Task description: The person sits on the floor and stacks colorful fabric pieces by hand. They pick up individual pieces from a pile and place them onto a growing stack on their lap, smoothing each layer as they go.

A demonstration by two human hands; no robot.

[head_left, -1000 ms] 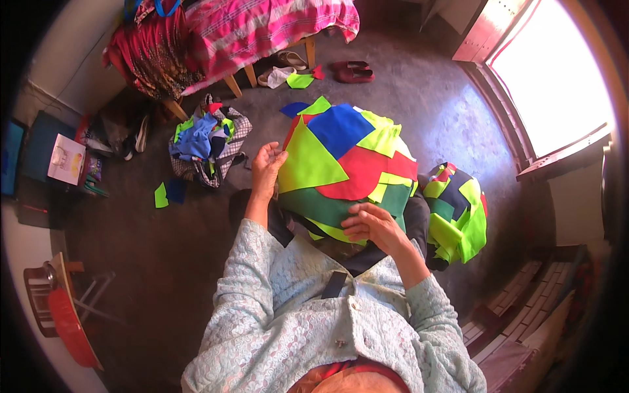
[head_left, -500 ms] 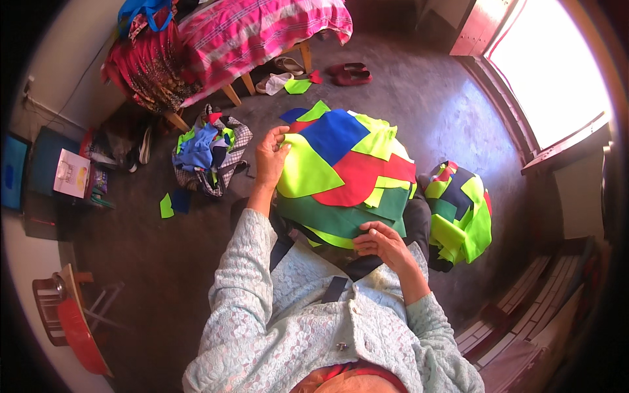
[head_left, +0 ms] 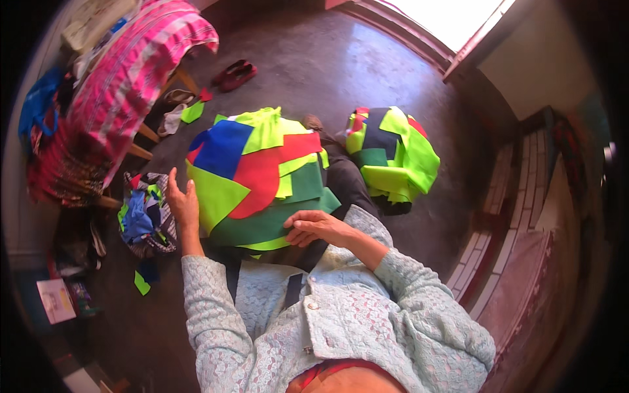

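A rounded heap of cut cloth pieces sits over my lap. On it lie a blue piece (head_left: 224, 149), a red piece (head_left: 254, 187), a yellow-green piece (head_left: 213, 195) and a dark green piece (head_left: 262, 224), overlapping one another. At the heap's left edge, my left hand (head_left: 184, 211) is raised with its fingers apart and nothing in them. My right hand (head_left: 318, 228) hovers by the lower right edge, over the dark green cloth, fingers loosely bent and apart. Whether its fingertips touch the cloth, I cannot tell.
A second bundle of cloth pieces (head_left: 396, 154) stands on the floor to the right. Left of me is a checked bag (head_left: 169, 229) stuffed with scraps. Dark red shoes (head_left: 234, 76) lie near a table with a pink cloth (head_left: 128, 85). A slatted bench (head_left: 517, 196) stands at the right.
The view has swung right, so the heap appears further left. My left hand has come off the yellow-green piece's corner and spread its fingers. The right hand stays near the lower edge.
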